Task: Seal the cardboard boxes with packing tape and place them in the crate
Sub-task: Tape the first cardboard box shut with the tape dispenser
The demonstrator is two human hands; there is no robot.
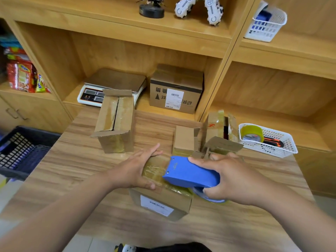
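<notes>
A small cardboard box (163, 202) with a white label lies on the wooden table (76, 170) in front of me. My left hand (134, 170) presses flat on its taped top, thumb along the near edge. My right hand (229, 177) grips a blue tape dispenser (189, 173) that rests on the box's top, right of the left hand. Two other boxes with open flaps stand behind: one (116, 122) at centre left, one (216, 135) at right. A dark crate (21, 150) sits at the left, beside the table.
A white basket (271, 144) with a tape roll and a cutter stands at the table's right. In the shelf behind are a scale (109, 88) and a labelled closed box (176, 90). Snack packets fill the left shelf.
</notes>
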